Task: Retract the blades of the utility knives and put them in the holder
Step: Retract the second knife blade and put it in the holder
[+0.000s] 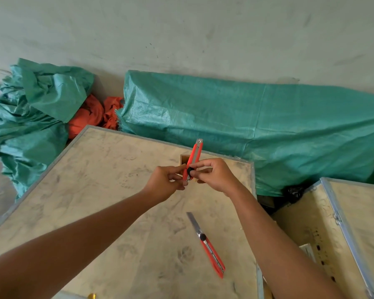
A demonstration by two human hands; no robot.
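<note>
Both hands hold one red utility knife (195, 155) upright above the plywood crate top (108, 190). My left hand (167, 183) grips its lower end. My right hand (214, 174) pinches the body, with a fingertip on the black slider knob. Only a short tip of blade shows at the knife's top. Right behind the knife stands a small wooden holder (184, 159), mostly hidden by the hands. A second red utility knife (209, 248) lies flat on the crate nearer to me, its long blade pointing away.
A second plywood crate (354, 223) with metal edging stands at the right, across a gap. Green tarpaulin (257, 126) covers bundles behind the crates, with orange cloth (95, 115) between them. A grey wall rises behind.
</note>
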